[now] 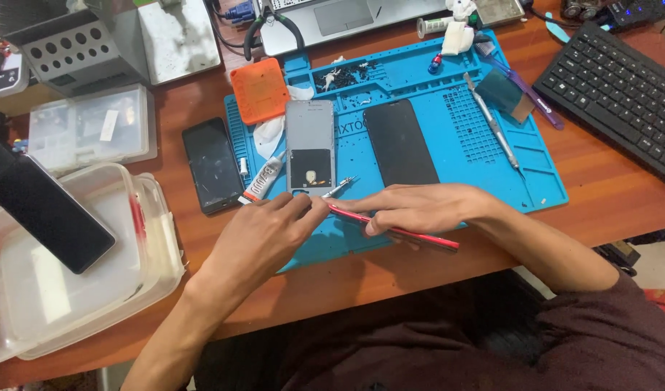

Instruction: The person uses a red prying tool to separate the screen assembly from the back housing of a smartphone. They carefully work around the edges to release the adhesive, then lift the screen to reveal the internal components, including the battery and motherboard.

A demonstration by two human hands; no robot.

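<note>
A grey phone frame (pixel 310 147) lies on the blue work mat (pixel 491 181), with a black screen panel (pixel 400 142) beside it on the right. My left hand (pixel 263 235) rests at the near end of the frame, fingertips touching its lower edge. My right hand (pixel 412 208) lies across the mat and holds a thin red tool (pixel 412 234), whose tip points left toward my left fingertips. Metal tweezers (pixel 339 187) lie just under the frame, between both hands. A small glue tube (pixel 263 179) rests at the frame's left.
A black phone (pixel 212 164) lies left of the mat on the wooden desk, an orange square pad (pixel 259 90) above it. Clear plastic boxes (pixel 79 253) stand at left, a dark slab leaning over them. A keyboard (pixel 622 94) is right, a laptop (pixel 339 18) behind.
</note>
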